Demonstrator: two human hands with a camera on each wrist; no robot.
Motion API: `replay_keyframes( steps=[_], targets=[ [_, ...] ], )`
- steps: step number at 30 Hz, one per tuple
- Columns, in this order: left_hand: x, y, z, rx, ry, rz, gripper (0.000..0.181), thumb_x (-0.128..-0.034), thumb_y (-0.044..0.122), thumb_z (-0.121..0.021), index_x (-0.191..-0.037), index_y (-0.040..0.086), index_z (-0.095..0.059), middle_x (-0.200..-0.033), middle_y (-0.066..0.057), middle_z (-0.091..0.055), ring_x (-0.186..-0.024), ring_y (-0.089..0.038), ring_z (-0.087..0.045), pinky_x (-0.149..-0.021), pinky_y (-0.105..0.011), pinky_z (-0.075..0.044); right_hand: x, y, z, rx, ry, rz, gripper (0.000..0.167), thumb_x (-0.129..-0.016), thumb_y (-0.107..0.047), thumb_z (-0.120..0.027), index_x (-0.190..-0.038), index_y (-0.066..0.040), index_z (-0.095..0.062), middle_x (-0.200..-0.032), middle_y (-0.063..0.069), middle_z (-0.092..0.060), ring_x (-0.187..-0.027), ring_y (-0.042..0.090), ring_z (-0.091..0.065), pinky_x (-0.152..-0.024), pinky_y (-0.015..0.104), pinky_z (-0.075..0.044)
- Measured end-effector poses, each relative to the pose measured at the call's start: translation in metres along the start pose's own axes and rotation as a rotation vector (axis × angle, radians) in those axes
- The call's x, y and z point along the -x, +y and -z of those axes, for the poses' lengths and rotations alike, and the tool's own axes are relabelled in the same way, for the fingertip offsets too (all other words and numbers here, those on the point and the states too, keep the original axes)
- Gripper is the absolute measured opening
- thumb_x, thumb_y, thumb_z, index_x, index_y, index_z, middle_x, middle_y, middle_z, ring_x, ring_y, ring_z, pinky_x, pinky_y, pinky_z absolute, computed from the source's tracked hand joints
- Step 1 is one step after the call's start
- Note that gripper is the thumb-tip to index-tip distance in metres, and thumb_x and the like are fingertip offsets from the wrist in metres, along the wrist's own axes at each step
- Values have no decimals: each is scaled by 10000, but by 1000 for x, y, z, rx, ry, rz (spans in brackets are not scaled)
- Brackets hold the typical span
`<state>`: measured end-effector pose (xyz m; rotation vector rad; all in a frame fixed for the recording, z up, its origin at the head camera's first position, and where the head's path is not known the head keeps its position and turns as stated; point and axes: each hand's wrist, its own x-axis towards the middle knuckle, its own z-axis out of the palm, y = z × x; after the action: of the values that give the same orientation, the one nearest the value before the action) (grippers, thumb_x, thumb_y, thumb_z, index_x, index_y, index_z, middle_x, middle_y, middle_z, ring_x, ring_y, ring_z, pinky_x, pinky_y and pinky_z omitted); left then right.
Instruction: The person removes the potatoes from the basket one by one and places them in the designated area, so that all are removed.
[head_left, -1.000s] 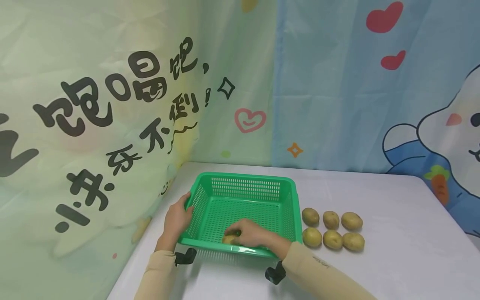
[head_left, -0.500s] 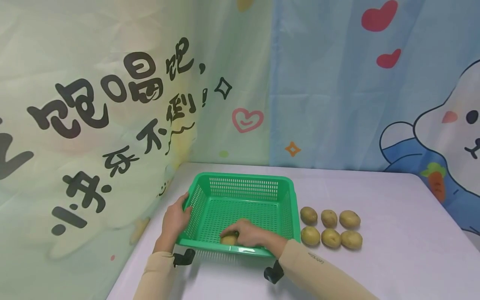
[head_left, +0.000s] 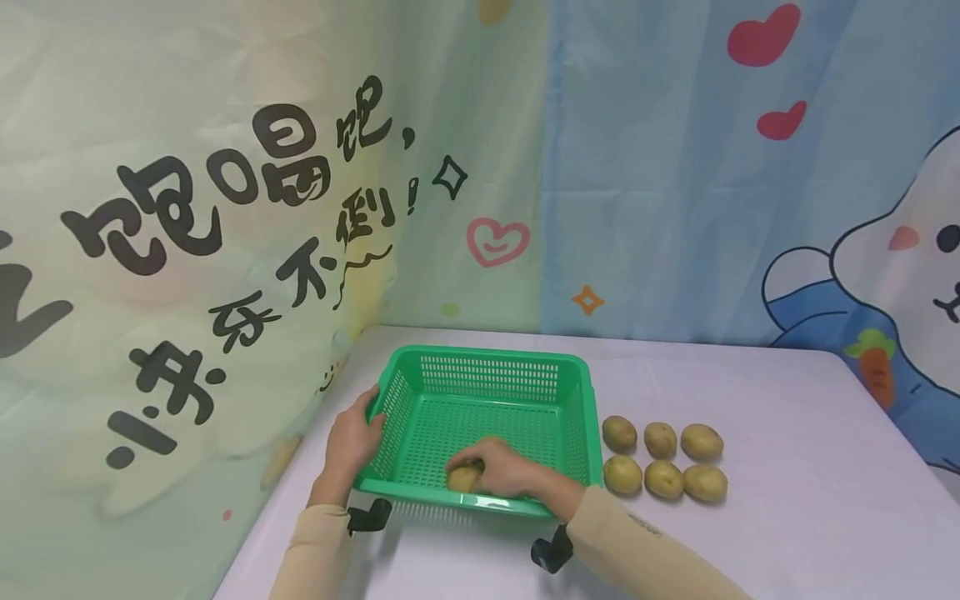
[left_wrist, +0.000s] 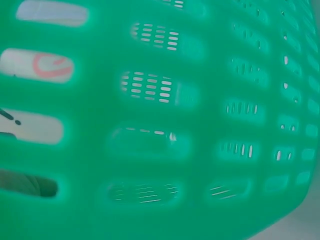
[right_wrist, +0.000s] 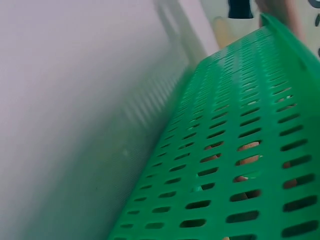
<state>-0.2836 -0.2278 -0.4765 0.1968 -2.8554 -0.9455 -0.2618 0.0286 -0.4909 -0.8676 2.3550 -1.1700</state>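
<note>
A green plastic basket (head_left: 480, 500) with slotted walls stands on the white table. My left hand (head_left: 352, 442) grips its left rim, the thumb lying toward the inside. Over the front rim reaches my right hand (head_left: 506, 468), its fingers curled round a potato (head_left: 463, 477) low in the basket near the front wall. The rim hides the potato's lower part. Basket slots fill the left wrist view close up. From the right wrist, the basket's outer wall (right_wrist: 220, 130) shows, with bits of the hand visible through the slots.
Several potatoes (head_left: 663, 480) lie in two rows on the table just right of the basket. The table (head_left: 810, 467) extends further right. A printed curtain (head_left: 637, 167) hangs behind, and another printed sheet (head_left: 187, 308) rises along the left side.
The right hand's fingers shift slightly on the potato, the index finger stretching forward half a second ago and bent round it now. The left hand and basket stay put; the view sways a little.
</note>
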Motion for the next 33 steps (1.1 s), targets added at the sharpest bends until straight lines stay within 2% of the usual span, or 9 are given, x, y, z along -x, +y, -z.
replay_keyframes(
  steps=[8, 12, 18, 25, 33],
  targets=[
    [0, 1, -1, -10, 2, -12, 521, -972, 175, -574, -1468, 90, -438, -1316, -246, -578, -792, -257, -603, -676, -413, -487, 9, -5, 5, -164, 69, -83, 515, -751, 78, -656, -1210, -156, -688, -1197, 88, -628, -973, 222, -559, -736, 341, -501],
    [0, 2, 0, -14, -3, -8, 521, -975, 179, -570, -1472, 97, -433, -1309, -246, -582, -748, -245, -587, -620, -366, -460, 14, -7, 9, -247, 110, -70, 517, -742, 72, -668, -1219, -127, -680, -1205, 112, -614, -994, 247, -578, -734, 346, -521],
    [-2, 5, 1, -17, -6, -8, 523, -977, 181, -568, -1474, 100, -430, -1310, -251, -579, -715, -235, -574, -585, -332, -433, 26, -6, 19, -330, 156, -38, 480, -793, 23, -688, -1261, -73, -647, -1222, 125, -619, -998, 241, -595, -726, 322, -523],
    [-2, 2, 0, -26, 7, -20, 523, -973, 182, -570, -1472, 98, -434, -1327, -242, -572, -820, -273, -599, -711, -430, -482, 48, -9, 31, -453, 201, -29, 512, -800, -1, -700, -1301, -54, -608, -1258, 147, -599, -1028, 255, -614, -771, 343, -545],
    [0, 0, 1, -33, -2, -15, 529, -974, 183, -569, -1475, 90, -425, -1309, -264, -574, -774, -270, -593, -670, -422, -475, 86, -4, 43, -512, 248, -12, 507, -853, -22, -697, -1339, -11, -553, -1376, 208, -515, -1081, 299, -620, -798, 366, -562]
  ],
)
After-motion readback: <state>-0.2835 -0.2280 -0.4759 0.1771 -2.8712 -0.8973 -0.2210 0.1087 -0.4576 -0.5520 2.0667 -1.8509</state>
